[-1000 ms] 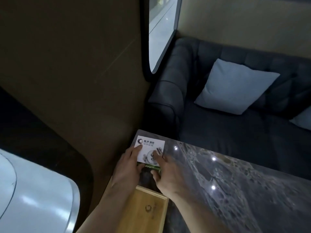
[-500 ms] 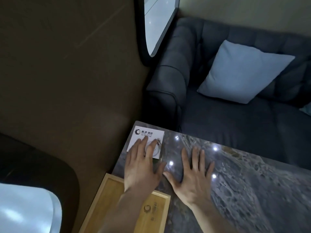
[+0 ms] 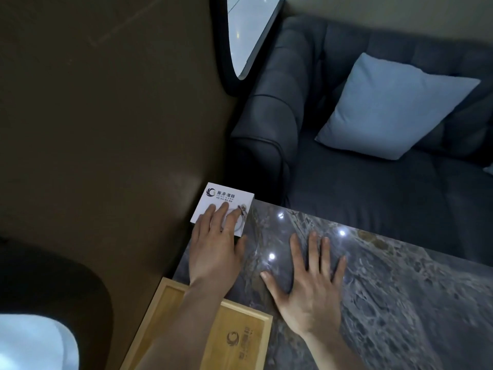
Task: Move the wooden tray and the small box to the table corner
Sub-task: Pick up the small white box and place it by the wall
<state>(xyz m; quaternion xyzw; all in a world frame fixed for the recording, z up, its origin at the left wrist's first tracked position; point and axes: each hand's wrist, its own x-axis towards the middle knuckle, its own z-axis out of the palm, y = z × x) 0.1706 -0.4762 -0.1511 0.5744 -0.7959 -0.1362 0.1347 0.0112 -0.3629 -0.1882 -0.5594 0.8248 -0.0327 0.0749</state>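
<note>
The small white box (image 3: 218,200) with a dark logo and printed text lies at the far left corner of the grey marble table (image 3: 400,276), against the brown wall. My left hand (image 3: 216,249) rests flat, its fingertips on the box's near half, fingers apart and gripping nothing. My right hand (image 3: 309,287) lies flat on the marble to the right, fingers spread, holding nothing. The wooden tray (image 3: 240,340), pale with a printed logo inside, sits at the table's left edge just behind my left wrist; my left forearm crosses over it.
A brown wall (image 3: 120,142) runs along the table's left edge. Beyond the far edge stands a dark grey sofa (image 3: 346,196) with a light blue cushion (image 3: 394,108). A window (image 3: 248,33) is set in the wall above.
My right hand let go of the box and came down flat on the marble to the right. My left hand slid onto the box top. The view has tilted down, showing more tray.
</note>
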